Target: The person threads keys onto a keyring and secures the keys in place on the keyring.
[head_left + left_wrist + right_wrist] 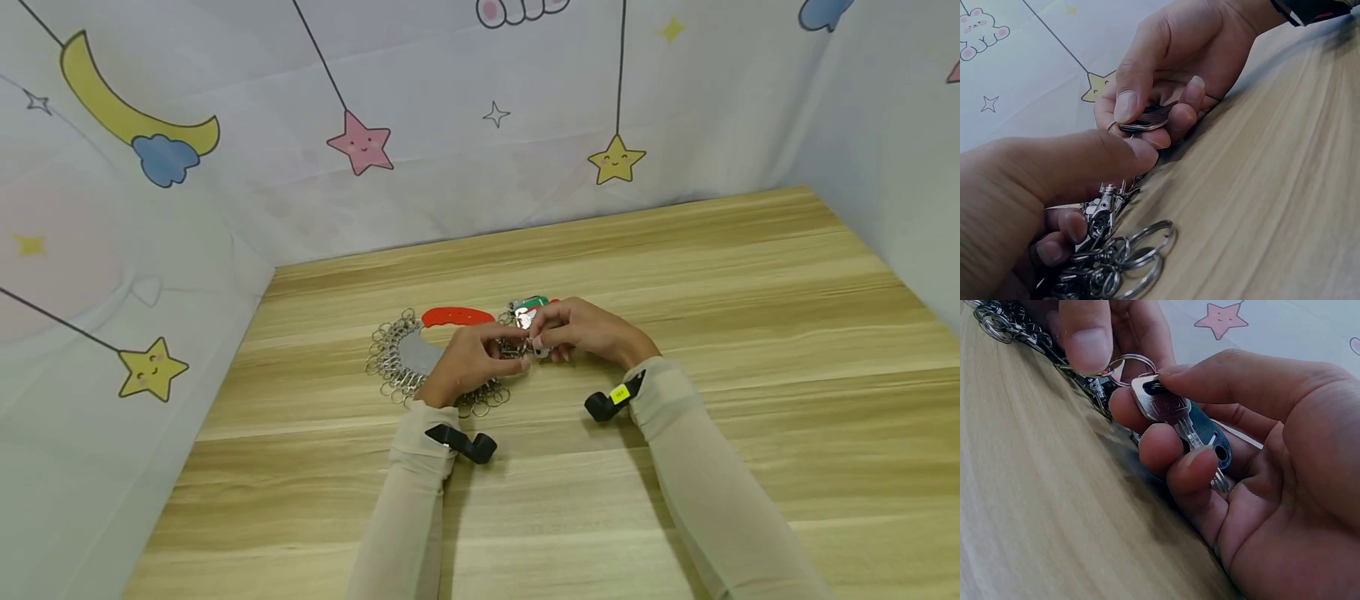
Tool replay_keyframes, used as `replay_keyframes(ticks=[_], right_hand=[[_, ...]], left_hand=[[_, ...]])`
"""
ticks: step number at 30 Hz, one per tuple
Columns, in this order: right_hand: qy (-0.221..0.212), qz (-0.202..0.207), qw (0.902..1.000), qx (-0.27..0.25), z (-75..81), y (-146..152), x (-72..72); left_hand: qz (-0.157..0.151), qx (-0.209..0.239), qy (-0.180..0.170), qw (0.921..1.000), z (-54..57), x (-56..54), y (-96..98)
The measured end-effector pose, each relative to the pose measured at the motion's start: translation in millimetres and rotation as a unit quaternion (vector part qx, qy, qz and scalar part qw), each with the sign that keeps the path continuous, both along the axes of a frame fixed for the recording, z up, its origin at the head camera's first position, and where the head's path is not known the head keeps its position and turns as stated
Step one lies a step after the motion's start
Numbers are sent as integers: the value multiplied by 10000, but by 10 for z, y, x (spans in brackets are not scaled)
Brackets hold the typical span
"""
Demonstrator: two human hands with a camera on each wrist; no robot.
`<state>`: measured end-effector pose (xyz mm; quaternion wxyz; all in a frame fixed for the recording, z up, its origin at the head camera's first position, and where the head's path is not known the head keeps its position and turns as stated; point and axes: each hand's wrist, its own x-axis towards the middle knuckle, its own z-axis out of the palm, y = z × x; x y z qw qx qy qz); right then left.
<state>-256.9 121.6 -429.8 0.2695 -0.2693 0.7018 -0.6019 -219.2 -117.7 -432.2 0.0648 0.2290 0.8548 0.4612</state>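
My right hand [573, 329] pinches a silver key [1160, 403] between thumb and fingertip, its dark-edged slot facing up. A dark green piece with a hole [1216, 444] lies behind it in the same fingers. A thin metal split ring [1134, 359] reaches from the key's head toward my left hand [480, 354]. That hand hovers beside it, thumb and forefinger apart in the head view, the thumb tip close to the ring. Below the left fingers lie metal swivel clasps [1107, 206] with split rings [1150, 240].
A grey disc [416, 354] ringed with several clasps lies left, partly behind my left hand. Beyond it is a red wavy-edged piece [457, 317]. A green, white and red item [531, 308] lies behind the right hand. The wooden table [750, 333] meets a printed cloth backdrop.
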Motion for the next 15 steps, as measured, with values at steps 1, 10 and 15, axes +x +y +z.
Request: replay_keyframes(ticks=[1,10,15], right_hand=[[-13,-28,10000,6,3,0,1],[-116,28,9999,13,36,-6,18],[11,160,9998,90,18,-6,3]], left_hand=[[-2,21,-36,10000,3,1,1],[125,66,-127,9998,7,5,-4],[108,68,-89,9999,0,3,-10]])
